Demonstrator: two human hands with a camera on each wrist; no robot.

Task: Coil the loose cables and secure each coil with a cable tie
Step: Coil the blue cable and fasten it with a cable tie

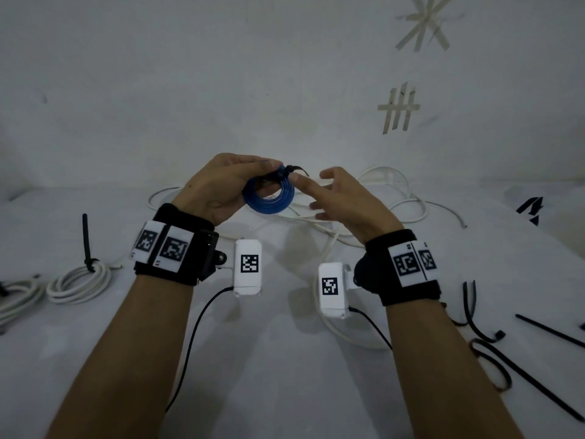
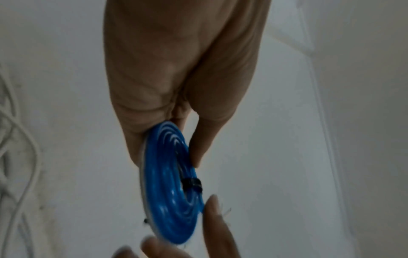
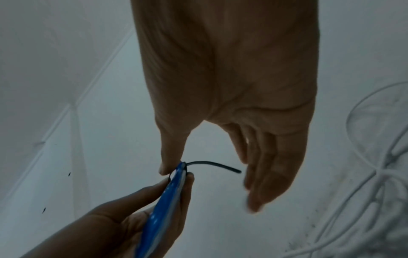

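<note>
Holding the blue cable coil [image 1: 269,194] up above the white table [image 1: 285,359], my left hand [image 1: 218,188] has its fingers and thumb curled round the coil's near rim, so the ring stands on edge between the two hands, in front of my chest. A black cable tie [image 1: 286,171] wraps the coil at its top, with its free tail [image 3: 215,165] arching off to the right. My right hand [image 1: 345,201] sits just beside the coil on its right; from the right wrist view its thumb [image 3: 171,153] touches the coil's top edge by the tie, while the other fingers [image 3: 271,174] are spread and relaxed, gripping nothing. From the left wrist view the coil [image 2: 172,183] lies flat against my left fingers, the tie's head [image 2: 193,183] on its inner loop. Behind the hands a loose white cable [image 1: 395,198] sprawls across the table. On the far left a white coil [image 1: 79,282] lies already bound with a black tie. At the right, spare black ties [image 1: 493,350] lie scattered near my right forearm.
</note>
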